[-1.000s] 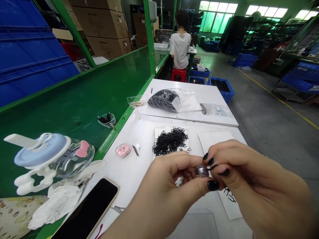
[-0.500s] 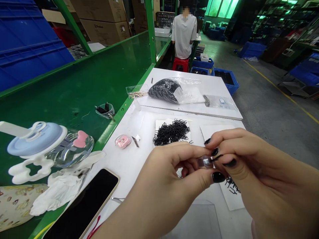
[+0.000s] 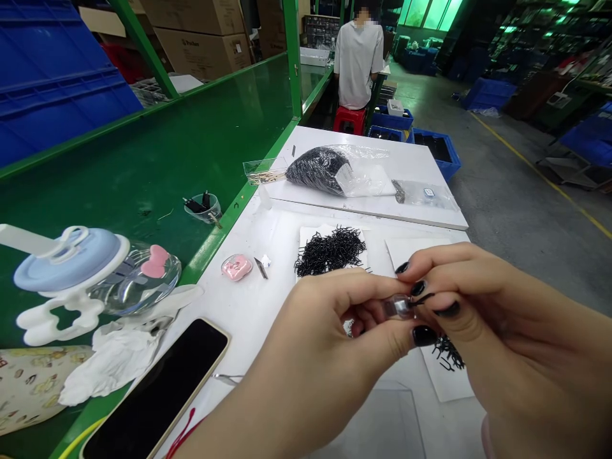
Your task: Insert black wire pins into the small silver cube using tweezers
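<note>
In the head view, I have the left hand [image 3: 329, 335] curled around a small, clear, glossy piece with a rounded end [image 3: 400, 307], pinching it between thumb and forefinger. The right hand [image 3: 497, 331] pinches a thin black stick-like strip [image 3: 423, 299] between thumb and fingertips. The strip meets the clear piece's end; I cannot tell whether it sits inside or only touches. Both pieces are up in front of me, above the smooth white table [image 3: 248, 312].

Beyond the left hand I see a tangled heap of thin, bent, black wiry pieces [image 3: 329, 250] spread on white paper. Beneath the right hand, more forked black pieces [image 3: 448, 352] lie on a flat white sheet [image 3: 449, 386], partly hidden from me. Nearer me, a flat, transparent plastic panel [image 3: 382, 424] rests under the left wrist, beside a slim, shiny metal tool [image 3: 227, 377] that the forearm partly covers.

To the left I make out a black-screened phone with a pale rim [image 3: 157, 386], a crumpled white cloth [image 3: 112, 360] with soft folds, and a clear, round-bodied cup with a matte blue lid [image 3: 71, 258]. A rounded, glossy pink case [image 3: 237, 267] sits just beside a narrow grey blade [image 3: 261, 268]. Farther off, a crinkled transparent bag bulging with black pieces [image 3: 318, 171] lies on a raised white board [image 3: 415, 155].
</note>
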Demonstrator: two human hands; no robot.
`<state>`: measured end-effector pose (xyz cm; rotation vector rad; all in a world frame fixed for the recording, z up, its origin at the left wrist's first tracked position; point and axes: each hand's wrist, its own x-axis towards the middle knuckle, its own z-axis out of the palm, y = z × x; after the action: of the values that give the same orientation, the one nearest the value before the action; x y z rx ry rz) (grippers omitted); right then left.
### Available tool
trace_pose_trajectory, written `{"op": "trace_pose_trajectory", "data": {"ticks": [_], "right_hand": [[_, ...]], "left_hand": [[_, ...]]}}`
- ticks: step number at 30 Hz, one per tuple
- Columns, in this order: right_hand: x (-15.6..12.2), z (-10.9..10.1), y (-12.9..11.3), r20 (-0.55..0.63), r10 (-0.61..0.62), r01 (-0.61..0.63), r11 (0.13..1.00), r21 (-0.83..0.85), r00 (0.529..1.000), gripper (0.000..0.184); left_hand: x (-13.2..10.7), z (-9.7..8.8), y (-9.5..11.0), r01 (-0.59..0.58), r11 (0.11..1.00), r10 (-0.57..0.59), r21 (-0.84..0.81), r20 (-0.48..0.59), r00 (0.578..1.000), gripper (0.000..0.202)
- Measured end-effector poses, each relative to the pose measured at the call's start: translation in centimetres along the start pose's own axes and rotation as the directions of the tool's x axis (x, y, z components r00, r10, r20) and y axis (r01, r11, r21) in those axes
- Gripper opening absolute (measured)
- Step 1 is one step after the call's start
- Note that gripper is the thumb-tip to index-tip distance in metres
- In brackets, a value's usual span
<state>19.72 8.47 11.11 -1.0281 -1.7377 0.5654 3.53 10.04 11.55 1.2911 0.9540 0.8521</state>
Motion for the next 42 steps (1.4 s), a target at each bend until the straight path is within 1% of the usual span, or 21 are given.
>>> {"op": "trace_pose_trajectory", "data": {"ticks": [4,10,18,21,26,30,32,34,35,37,40,42], "right_hand": [[0.1,0.1,0.1,0.001,0.011,-0.011,0.999,-0.034,1.000,0.024],[-0.1,0.1,0.0,-0.003,0.015,-0.015,0.999,-0.039,1.000,0.020],[-0.5,0.1,-0.2,0.003,0.014,-0.014,0.999,-0.050,1.000,0.019],[-0.5,-0.1,0.0,-0.007,0.001,-0.001,1.000,-0.031,1.000,0.019],[-0.1,0.0,0.3,0.030,-0.002,0.004,0.998,-0.069,1.000,0.019],[0.0,1.0,0.1,-0.016,0.038,-0.039,0.999,-0.029,0.999,0.019],[-0.3,1.7,-0.2,-0.104,0.079,-0.078,0.997,0.007,0.992,0.021],[-0.5,2.3,-0.4,-0.185,0.101,-0.091,0.994,0.065,0.977,0.023],[-0.7,2.5,-0.6,-0.198,0.108,-0.091,0.991,0.094,0.974,0.023],[-0.8,2.8,-0.8,-0.177,0.108,-0.087,0.989,0.121,0.978,0.022],[-0.6,3.0,-0.9,-0.203,0.133,-0.109,0.986,0.123,0.970,0.022],[-0.4,3.0,-0.9,-0.222,0.135,-0.108,0.986,0.130,0.966,0.023]], "left_hand": [[-0.1,0.2,0.2,-0.006,1.000,0.006,-0.017,-0.002,1.000,0.015],[-0.1,0.1,0.4,-0.028,0.999,0.028,-0.023,-0.028,0.999,0.020],[-0.1,0.2,0.6,-0.077,0.995,0.079,0.065,-0.030,0.996,0.018],[-0.2,0.2,0.5,-0.085,0.994,0.088,0.066,-0.042,0.995,0.016],[-0.4,0.2,0.3,-0.107,0.989,0.115,0.106,-0.070,0.991,0.016],[-0.6,0.2,0.2,-0.102,0.987,0.115,0.125,-0.096,0.989,0.021],[-0.7,0.3,0.2,-0.103,0.988,0.115,0.118,-0.099,0.988,0.022],[-0.8,0.3,0.2,-0.109,0.987,0.120,0.118,-0.095,0.988,0.025],[-0.9,0.3,0.2,-0.114,0.986,0.125,0.118,-0.094,0.988,0.026],[-0.9,0.3,0.1,-0.105,0.985,0.120,0.135,-0.109,0.987,0.027],[-1.0,0.3,0.1,-0.104,0.977,0.128,0.189,-0.119,0.985,0.025],[-1.0,0.2,0.1,-0.124,0.968,0.152,0.217,-0.119,0.981,0.024]]}}
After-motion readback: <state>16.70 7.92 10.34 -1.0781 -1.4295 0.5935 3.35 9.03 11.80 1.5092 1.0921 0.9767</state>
